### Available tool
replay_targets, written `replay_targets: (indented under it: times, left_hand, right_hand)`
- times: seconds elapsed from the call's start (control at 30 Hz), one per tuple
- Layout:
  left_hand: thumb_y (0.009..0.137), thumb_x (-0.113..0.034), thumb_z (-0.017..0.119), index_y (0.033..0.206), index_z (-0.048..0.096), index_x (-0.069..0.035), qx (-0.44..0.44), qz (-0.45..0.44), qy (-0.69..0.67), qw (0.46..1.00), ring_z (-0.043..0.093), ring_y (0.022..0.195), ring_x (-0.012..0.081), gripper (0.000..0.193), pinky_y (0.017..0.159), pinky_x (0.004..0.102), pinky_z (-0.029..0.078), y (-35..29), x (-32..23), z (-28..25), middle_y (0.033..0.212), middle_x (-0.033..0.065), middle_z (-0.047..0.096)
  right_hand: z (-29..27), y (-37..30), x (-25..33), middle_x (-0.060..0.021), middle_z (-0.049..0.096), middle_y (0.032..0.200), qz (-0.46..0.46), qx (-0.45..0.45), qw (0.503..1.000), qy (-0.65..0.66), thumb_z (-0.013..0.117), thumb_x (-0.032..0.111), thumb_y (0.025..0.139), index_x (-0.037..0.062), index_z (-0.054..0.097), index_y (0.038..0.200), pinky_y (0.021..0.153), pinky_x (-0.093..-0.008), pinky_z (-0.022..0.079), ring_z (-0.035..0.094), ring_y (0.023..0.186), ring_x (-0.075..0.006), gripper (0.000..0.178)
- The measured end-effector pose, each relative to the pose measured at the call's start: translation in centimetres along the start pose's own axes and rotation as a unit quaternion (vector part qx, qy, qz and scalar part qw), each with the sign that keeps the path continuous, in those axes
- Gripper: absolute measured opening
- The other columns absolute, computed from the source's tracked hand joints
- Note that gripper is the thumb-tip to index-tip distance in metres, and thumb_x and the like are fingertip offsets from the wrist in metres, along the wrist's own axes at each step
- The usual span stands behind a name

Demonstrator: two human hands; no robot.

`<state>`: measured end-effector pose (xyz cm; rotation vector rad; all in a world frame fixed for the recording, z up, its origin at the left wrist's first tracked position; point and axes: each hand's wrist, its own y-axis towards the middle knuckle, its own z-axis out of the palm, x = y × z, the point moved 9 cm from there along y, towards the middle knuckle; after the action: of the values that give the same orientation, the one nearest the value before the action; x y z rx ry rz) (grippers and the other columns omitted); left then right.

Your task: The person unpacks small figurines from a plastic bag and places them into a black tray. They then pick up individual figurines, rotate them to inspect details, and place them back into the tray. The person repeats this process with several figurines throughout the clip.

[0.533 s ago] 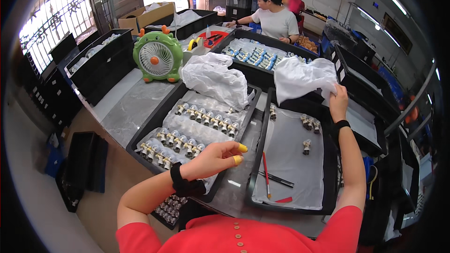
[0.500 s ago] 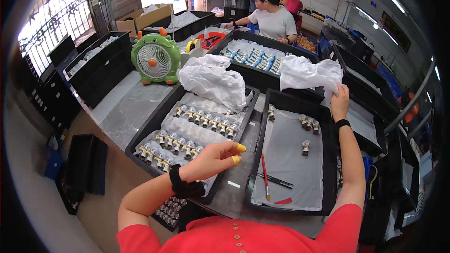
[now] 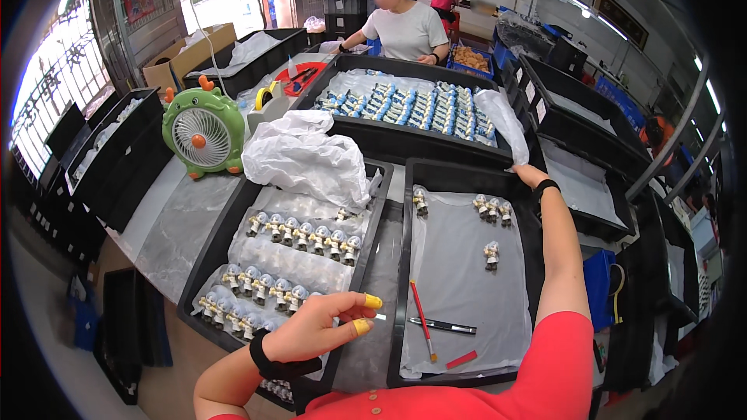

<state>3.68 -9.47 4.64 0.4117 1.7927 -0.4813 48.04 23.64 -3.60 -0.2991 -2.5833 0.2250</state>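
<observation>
My right hand reaches far forward, its fingers closed on the end of a thin white sheet. The sheet trails along the right edge of a far black tray packed with blue-and-white figurines. My left hand hovers over the right side of the near-left black tray, thumb and fingers apart with nothing between them. Yellow covers wrap two of its fingertips. Rows of small figurines with white heads lie on white sheeting in that tray, beside a crumpled white sheet.
A near-right black tray holds a few figurines, a red brush, a black pen-like tool and a red strip. A green fan stands left. Across the far tray is a co-worker.
My right hand has lowered the white sheet to the far tray's right edge, showing more blue-and-white figurines. My left hand stays open. The view has shifted, and the co-worker has turned toward the tray.
</observation>
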Motion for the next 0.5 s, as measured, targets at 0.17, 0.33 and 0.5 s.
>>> replay_targets:
  times: [0.17, 0.33, 0.5]
  left_hand:
    - [0.085, -0.011, 0.061, 0.115, 0.055, 0.000, -0.021, 0.019, 0.012, 1.000, 0.061, 0.084, 0.0140, 0.033, 0.077, 0.0268, 0.048, -2.4, -1.1, -1.1, 0.093, 0.0077, 0.064]
    - [0.087, -0.009, 0.059, 0.113, 0.056, 0.001, -0.101, -0.008, -0.139, 0.985, 0.060, 0.087, 0.0123, 0.028, 0.078, 0.0253, 0.047, -6.0, -1.3, -4.6, 0.094, 0.0061, 0.064]
    - [0.089, -0.012, 0.055, 0.106, 0.057, 0.001, -0.285, 0.165, -0.239, 0.913, 0.059, 0.081, 0.0122, 0.021, 0.076, 0.0257, 0.047, -9.7, -3.8, -13.0, 0.088, 0.0061, 0.061]
  right_hand:
    - [0.3, 0.8, -3.0, -0.0289, 0.057, 0.104, 0.145, 0.033, 0.983, 0.103, 0.045, 0.027, 0.078, -0.0080, 0.053, 0.105, 0.086, -0.0442, 0.041, 0.057, 0.092, -0.0366, 0.045]
    - [0.1, 3.0, -10.4, -0.0209, 0.063, 0.095, 0.145, 0.020, 0.979, 0.144, 0.047, 0.063, 0.081, 0.0029, 0.051, 0.119, 0.059, -0.0507, 0.050, 0.062, 0.069, -0.0389, 0.071]
    - [-4.6, -5.3, 1.9, -0.0245, 0.062, 0.104, 0.014, -0.139, 0.956, -0.257, 0.053, 0.052, 0.081, -0.0027, 0.057, 0.112, 0.080, -0.0460, 0.047, 0.059, 0.096, -0.0383, 0.063]
